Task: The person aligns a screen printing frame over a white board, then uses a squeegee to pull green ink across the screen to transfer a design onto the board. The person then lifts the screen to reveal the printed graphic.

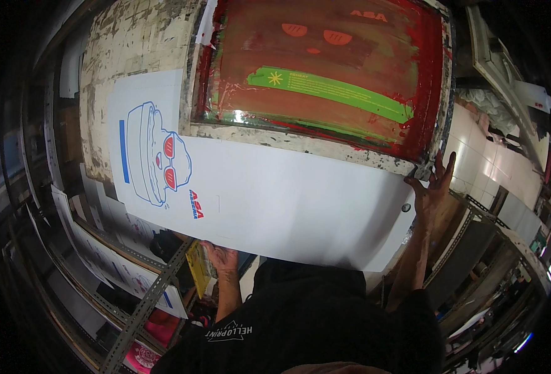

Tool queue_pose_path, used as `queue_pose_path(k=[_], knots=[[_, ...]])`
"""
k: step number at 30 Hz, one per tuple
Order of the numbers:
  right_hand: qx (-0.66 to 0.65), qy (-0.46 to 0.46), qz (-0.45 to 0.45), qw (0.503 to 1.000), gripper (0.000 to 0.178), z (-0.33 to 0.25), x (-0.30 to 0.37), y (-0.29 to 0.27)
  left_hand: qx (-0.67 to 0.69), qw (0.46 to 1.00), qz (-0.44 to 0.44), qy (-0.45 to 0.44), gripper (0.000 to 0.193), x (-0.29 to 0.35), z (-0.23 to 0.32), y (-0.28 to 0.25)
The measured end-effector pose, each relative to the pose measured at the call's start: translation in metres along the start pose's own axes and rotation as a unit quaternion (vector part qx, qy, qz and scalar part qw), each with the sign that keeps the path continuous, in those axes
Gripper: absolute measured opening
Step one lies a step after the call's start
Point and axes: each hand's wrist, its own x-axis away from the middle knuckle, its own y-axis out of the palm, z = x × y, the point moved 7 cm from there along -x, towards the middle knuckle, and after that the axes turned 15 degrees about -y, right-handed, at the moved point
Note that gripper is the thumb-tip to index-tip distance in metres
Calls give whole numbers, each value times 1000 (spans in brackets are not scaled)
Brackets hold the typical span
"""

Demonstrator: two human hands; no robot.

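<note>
A long white sheet (pixel 275 199) lies across the work table. Printed on its left part are blue line art, red glasses shapes and red-and-blue lettering. Its right end bends, with a dark round spot near the edge. My left hand (pixel 222 257) holds the sheet's near edge, its fingers partly hidden beneath it. Past the sheet stands a printing screen (pixel 325 68), its mesh smeared with red ink and crossed by a green band. My right hand (pixel 434 187) is at the screen's near right corner, fingers spread and thumb beside the frame and sheet edge.
The worn, paint-stained table board (pixel 138 37) extends to the left of the screen. A slotted metal rack (pixel 151 293) with printed sheets (pixel 126 268) stands at lower left. More metal shelving (pixel 469 230) is at right, with a tiled floor (pixel 475 146) beyond.
</note>
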Motion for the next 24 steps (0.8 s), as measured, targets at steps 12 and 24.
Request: queue_pose_path(k=[12, 24], knots=[[-14, -5, 0, 1000, 112, 2, 1, 0, 39, 998, -16, -49, 72, -3, -8, -6], [-14, -3, -2, 1000, 110, 4, 1, 0, -12, 1000, 1, -11, 52, 4, -11, 10]])
